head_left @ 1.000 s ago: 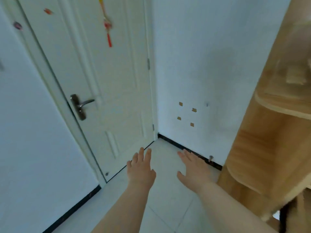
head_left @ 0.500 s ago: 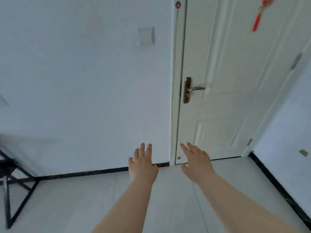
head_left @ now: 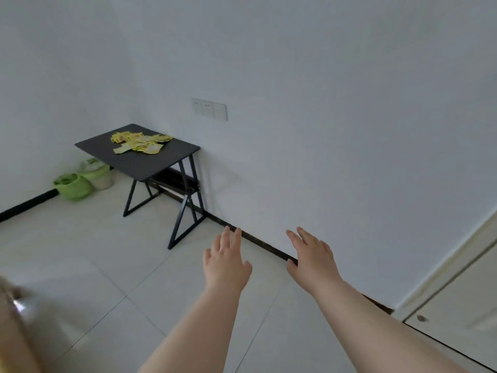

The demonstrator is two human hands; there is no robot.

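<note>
The left hand (head_left: 226, 265) & right hand (head_left: 313, 261) are held out palm-down above the tiled floor (head_left: 80, 251), fingers straight, nothing grasped, while the yellow packets (head_left: 139, 143) are seen piled nr the wall-side edge of the black surface (head_left: 150, 165), well apart from both.

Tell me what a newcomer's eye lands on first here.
Two forearms reach forward at bottom centre, the left hand and right hand open and empty above the tiled floor. Beyond them, a black table stands against the wall, strewn with yellow packets; green bins sit beside it.
</note>
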